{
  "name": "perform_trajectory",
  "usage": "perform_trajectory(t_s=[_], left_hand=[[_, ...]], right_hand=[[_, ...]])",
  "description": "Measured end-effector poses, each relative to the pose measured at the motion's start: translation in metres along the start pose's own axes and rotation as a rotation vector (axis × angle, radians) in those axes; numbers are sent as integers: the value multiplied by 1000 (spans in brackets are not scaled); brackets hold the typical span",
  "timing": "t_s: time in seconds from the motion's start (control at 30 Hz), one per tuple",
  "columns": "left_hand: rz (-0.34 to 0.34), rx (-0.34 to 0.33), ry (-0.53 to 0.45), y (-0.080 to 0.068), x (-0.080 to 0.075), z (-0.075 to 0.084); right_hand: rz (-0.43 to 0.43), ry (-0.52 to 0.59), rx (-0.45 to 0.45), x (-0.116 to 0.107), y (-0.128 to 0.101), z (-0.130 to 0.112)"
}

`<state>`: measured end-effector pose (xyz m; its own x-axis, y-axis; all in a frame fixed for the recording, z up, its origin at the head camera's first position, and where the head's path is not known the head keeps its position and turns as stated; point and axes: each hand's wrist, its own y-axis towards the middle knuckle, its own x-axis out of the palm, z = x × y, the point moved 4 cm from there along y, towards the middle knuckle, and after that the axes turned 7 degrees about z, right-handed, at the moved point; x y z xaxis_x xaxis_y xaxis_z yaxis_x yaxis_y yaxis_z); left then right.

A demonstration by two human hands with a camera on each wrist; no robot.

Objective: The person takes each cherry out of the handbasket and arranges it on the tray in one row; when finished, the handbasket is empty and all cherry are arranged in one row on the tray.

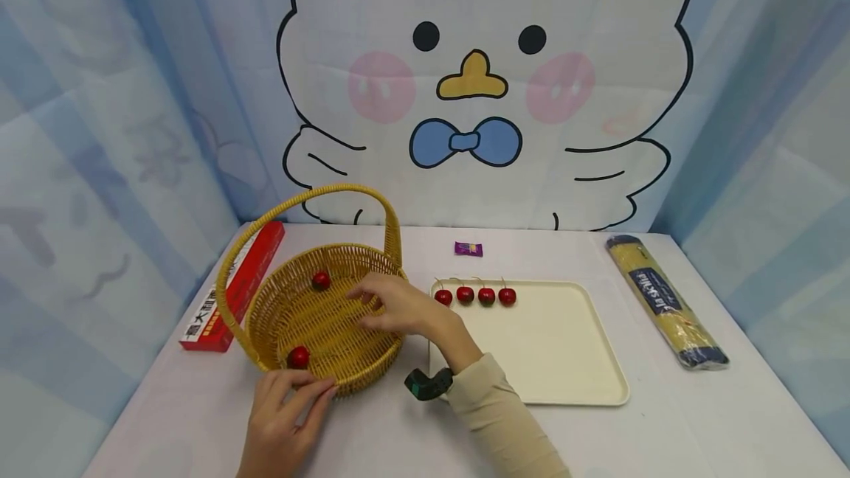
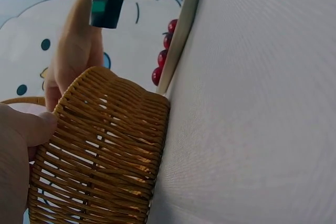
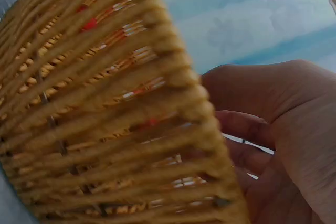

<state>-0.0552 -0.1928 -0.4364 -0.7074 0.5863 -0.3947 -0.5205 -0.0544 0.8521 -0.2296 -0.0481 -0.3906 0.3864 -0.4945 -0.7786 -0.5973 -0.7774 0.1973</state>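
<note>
Left of the basket [image 1: 372,361], a red box [image 1: 244,288] lies on the bench [image 1: 671,426]. At the basket's near rim, the left hand's [image 1: 282,419] fingers pinch the weave, the near cherry [image 1: 298,358] just beyond them inside. The far cherry [image 1: 321,281], round with no long axis, sits in the basket just left of the right hand's [image 1: 401,307] fingers, nearer that hand. Those fingers dip past the basket's right rim, thumb apart, nothing visible between. Right of the basket, four cherries [image 1: 486,296] line the tray's [image 1: 558,345] far edge
</note>
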Motion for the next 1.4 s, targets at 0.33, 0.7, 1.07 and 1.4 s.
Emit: perform_trajectory(t_s=[0.33,0.7,1.07,1.4], left_hand=[[-15,-13,6,1,-1,1],[-45,-43,15,2,-2,3],[-47,-34,16,0,-3,2],[1,18,-4,-1,-1,0]], right_hand=[[-121,-57,-46,31,17,-10],[-256,-124,-119,61,31,-26],[-385,-83,-134,79,30,-37],[-396,-47,-156,86,31,-36]])
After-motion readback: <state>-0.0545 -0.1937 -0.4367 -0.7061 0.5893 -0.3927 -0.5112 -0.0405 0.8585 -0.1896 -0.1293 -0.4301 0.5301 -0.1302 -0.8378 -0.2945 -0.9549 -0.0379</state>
